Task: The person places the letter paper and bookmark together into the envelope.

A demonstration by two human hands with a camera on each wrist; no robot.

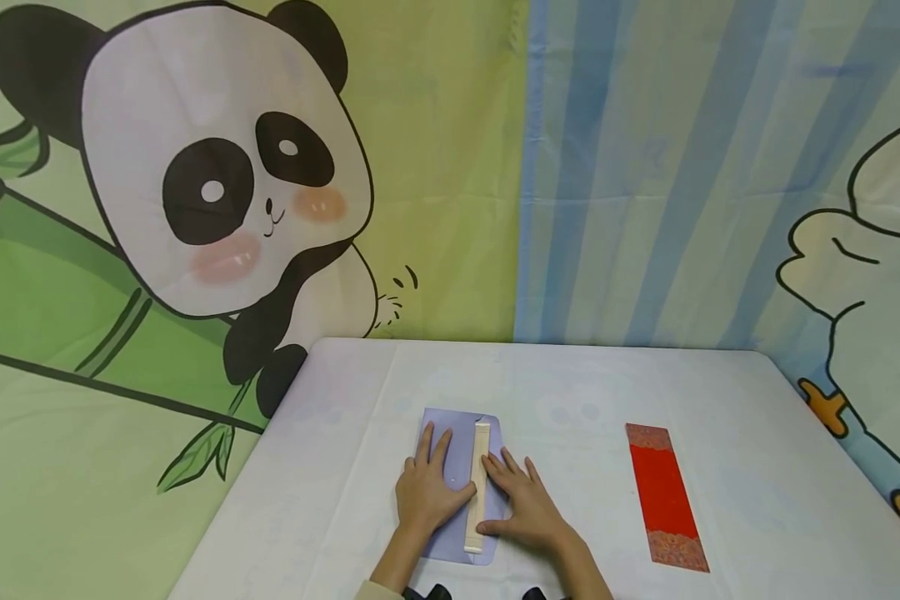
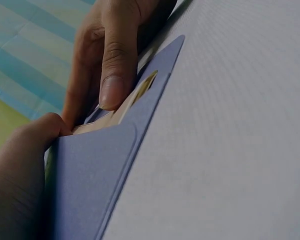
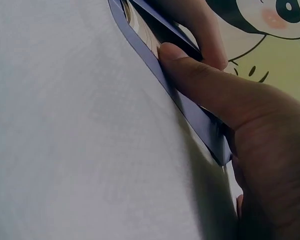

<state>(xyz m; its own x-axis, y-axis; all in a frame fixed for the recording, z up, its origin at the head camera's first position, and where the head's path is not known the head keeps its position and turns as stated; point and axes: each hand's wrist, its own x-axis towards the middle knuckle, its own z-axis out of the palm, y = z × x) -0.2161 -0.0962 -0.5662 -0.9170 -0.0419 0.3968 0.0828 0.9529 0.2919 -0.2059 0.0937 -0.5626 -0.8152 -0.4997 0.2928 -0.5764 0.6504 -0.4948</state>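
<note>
A purple paper folder (image 1: 450, 450) lies on the white table with its long side toward the right hand. Along its opening shows a long cream strip (image 1: 477, 492), which in the left wrist view looks like layered edges (image 2: 135, 100) inside the folder. My left hand (image 1: 429, 496) rests on the folder's left part with fingers stretched forward, its thumb tip reaching the strip. From the right, my right hand (image 1: 528, 508) touches the strip's edge with spread fingers and thumb. Close up, the right thumb (image 3: 190, 67) presses straight along the layered edge.
A long red paper sleeve (image 1: 663, 496) with patterned ends lies apart on the right of the table. Behind the table (image 1: 570, 392) hangs a printed cloth with a panda (image 1: 225, 167) and blue stripes.
</note>
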